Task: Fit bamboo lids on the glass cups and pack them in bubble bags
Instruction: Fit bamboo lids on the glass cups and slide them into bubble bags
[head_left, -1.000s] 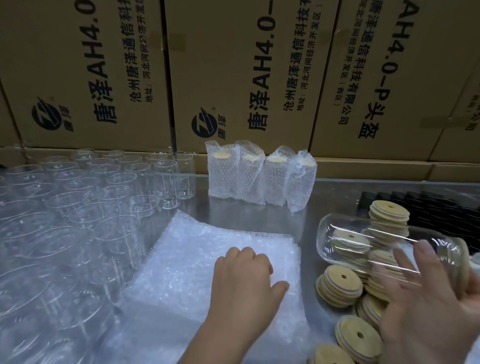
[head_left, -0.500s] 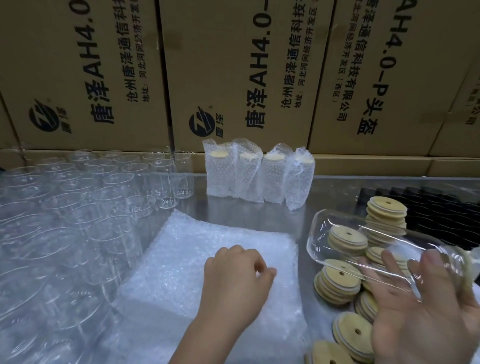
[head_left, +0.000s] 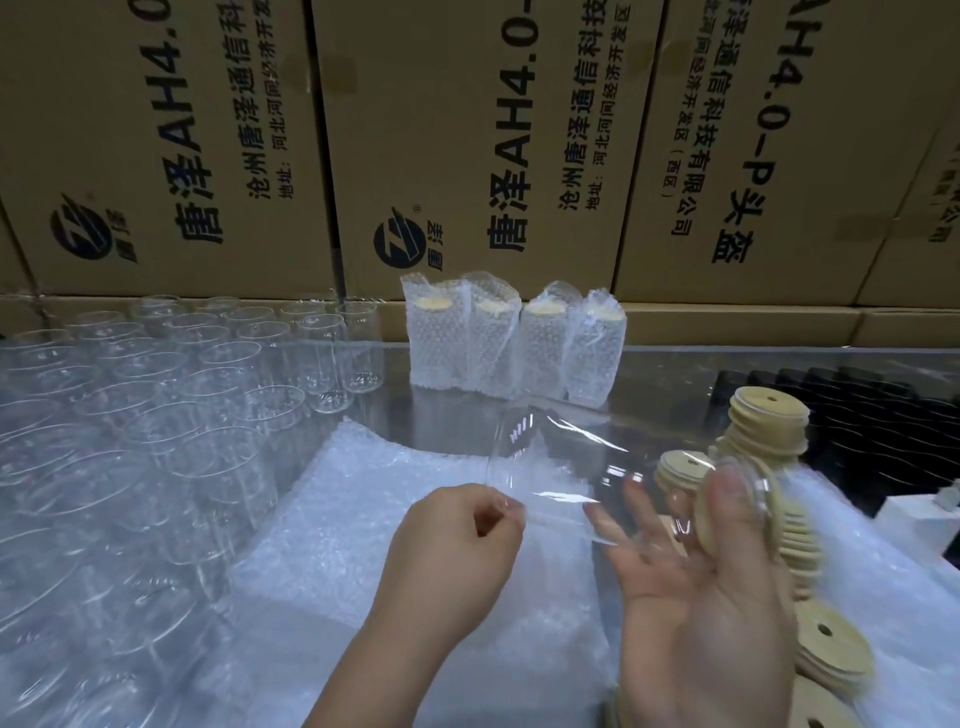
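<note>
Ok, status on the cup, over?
Right hand holds lidded glass cup sideways. Left hand curled at its base, grip unclear. Not bagged; bubble bags below, nothing blocking.

printed cardboard boxes (head_left: 457, 130) fill 10 to 2 o'clock. a shiny metal table (head_left: 670, 374) lies below, a black tray (head_left: 872, 415) at 3 o'clock.

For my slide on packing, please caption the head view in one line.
The right hand holds a lidded glass cup sideways over bubble bags; left hand curled at its base.
</note>
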